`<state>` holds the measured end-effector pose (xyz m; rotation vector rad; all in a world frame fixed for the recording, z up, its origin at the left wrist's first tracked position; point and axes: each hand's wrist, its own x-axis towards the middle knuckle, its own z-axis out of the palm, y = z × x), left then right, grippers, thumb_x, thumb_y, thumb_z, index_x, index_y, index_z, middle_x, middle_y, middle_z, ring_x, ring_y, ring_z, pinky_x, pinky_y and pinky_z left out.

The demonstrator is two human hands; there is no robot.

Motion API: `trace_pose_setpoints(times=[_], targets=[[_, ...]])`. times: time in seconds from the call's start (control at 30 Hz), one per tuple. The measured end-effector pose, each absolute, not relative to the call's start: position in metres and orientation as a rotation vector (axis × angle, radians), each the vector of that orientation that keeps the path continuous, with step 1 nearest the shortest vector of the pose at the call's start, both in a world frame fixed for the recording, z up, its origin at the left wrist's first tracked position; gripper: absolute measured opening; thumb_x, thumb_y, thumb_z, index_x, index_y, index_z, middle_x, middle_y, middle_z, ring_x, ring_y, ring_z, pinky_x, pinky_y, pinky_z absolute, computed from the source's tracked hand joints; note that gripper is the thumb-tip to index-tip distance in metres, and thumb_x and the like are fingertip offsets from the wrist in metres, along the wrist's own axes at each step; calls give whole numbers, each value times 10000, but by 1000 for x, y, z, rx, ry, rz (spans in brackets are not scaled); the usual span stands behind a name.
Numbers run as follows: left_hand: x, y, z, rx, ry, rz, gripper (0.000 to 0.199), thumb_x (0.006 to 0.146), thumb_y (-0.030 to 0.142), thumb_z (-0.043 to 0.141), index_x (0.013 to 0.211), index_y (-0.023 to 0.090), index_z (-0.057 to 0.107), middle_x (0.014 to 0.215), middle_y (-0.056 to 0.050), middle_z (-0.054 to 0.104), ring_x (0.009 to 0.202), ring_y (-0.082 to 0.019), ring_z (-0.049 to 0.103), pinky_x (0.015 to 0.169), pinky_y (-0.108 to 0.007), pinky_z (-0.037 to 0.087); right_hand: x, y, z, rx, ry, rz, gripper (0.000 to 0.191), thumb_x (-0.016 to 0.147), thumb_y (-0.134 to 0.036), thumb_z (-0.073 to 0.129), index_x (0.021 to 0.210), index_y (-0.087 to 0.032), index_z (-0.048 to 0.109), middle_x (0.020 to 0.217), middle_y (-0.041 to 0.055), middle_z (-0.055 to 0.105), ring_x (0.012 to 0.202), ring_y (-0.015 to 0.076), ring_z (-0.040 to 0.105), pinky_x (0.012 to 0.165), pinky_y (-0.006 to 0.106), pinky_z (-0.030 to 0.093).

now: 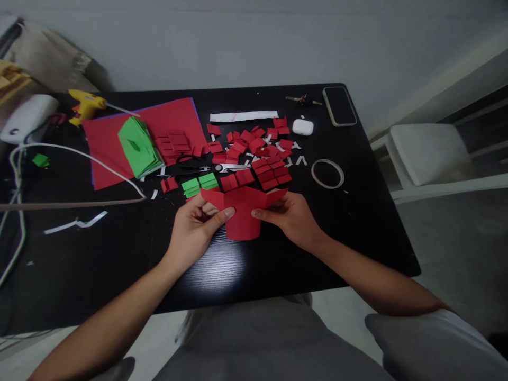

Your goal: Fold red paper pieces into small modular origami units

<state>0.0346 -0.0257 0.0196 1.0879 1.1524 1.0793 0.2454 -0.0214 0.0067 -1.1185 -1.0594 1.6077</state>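
Observation:
A folded red paper piece (243, 214), wide at the top with flared side flaps and narrower below, is held up over the front of the table. My left hand (198, 219) pinches its left side, thumb on the near face. On the opposite side my right hand (291, 216) grips it in the same way, fingers behind the flap. Just beyond lie small folded red paper pieces (272, 172) and folded green pieces (199, 184). Scissors (226, 168) with black handles rest among them.
On the black table (317, 264) are a yellow glue gun (88, 106), red sheets (109, 140), a green paper stack (138, 145), a white cable (83, 151), a tape ring (327, 174), a white earphone case (302, 127), keys (304, 99) and a phone (339, 107). A chair (431, 153) stands right.

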Motion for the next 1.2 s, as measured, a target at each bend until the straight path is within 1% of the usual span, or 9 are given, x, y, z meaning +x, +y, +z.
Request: trace_pose_setpoints(times=[0.13, 0.27, 0.33, 0.53, 0.73, 0.83, 0.93, 1.0, 1.2], targets=[[27, -25, 23, 1312, 1212, 1071, 164, 790, 334, 871, 893, 225, 805, 861, -33, 769, 818, -192, 706, 807, -333, 582, 249, -23, 10, -1144, -1267, 1398, 227, 758, -409, 900, 844, -239, 776, 879, 29, 785, 886, 241, 743, 895, 437, 606], [20, -24, 26, 1570, 1128, 1198, 119, 753, 314, 901, 852, 278, 844, 1021, -53, 725, 977, -214, 677, 890, -352, 564, 252, -23, 9, -1049, -1357, 1161, 190, 787, -386, 887, 906, -276, 788, 1138, 58, 729, 1147, 257, 667, 1091, 436, 505], [18, -24, 24, 1638, 1146, 1273, 135, 747, 303, 907, 869, 319, 853, 1006, -40, 678, 952, -199, 648, 859, -340, 557, 251, -21, 7, -1111, -1224, 1157, 281, 763, -378, 908, 984, -295, 756, 1156, 38, 704, 1149, 232, 656, 1094, 409, 502], [13, -23, 16, 1814, 1125, 1364, 229, 813, 247, 853, 977, 406, 843, 924, -21, 629, 844, -173, 607, 741, -322, 520, 251, -15, 5, -1079, -791, 1941, 461, 870, -673, 688, 917, -219, 758, 919, 52, 773, 889, 228, 742, 822, 374, 617], [10, -20, 18, 1932, 1072, 1241, 170, 893, 210, 757, 952, 343, 844, 967, -34, 706, 891, -185, 667, 799, -327, 547, 254, -18, 6, -1071, -918, 1928, 280, 708, -382, 929, 903, -232, 794, 916, -5, 801, 807, 163, 744, 796, 291, 601], [10, -18, 18, 1544, 1152, 1212, 150, 922, 228, 715, 1041, 284, 788, 1031, -45, 748, 943, -197, 693, 882, -347, 560, 254, -17, 8, -1143, -989, 1826, 261, 701, -380, 927, 862, -225, 791, 874, -9, 794, 779, 160, 732, 744, 282, 595], [12, -16, 17, 1072, 1077, 1051, 219, 928, 365, 706, 1111, 247, 724, 1052, -58, 765, 890, -195, 720, 813, -319, 582, 253, -16, 10, -1188, -1068, 1752, 241, 714, -384, 917, 815, -212, 782, 828, -13, 780, 746, 148, 719, 713, 270, 576], [16, -16, 17, 1019, 1041, 910, 306, 897, 455, 734, 1085, 213, 728, 998, -64, 764, 858, -202, 723, 776, -306, 580, 252, -16, 11, -1185, -1093, 1752, 248, 710, -392, 918, 809, -210, 782, 816, -11, 777, 730, 149, 715, 698, 274, 572], [29, -24, 19, 1124, 1119, 826, 259, 798, 397, 843, 849, 183, 707, 797, -19, 732, 705, -160, 668, 670, -267, 538, 250, -18, 10, -1196, -1140, 1783, 267, 719, -425, 908, 827, -209, 794, 810, 0, 786, 711, 156, 713, 678, 282, 558]])
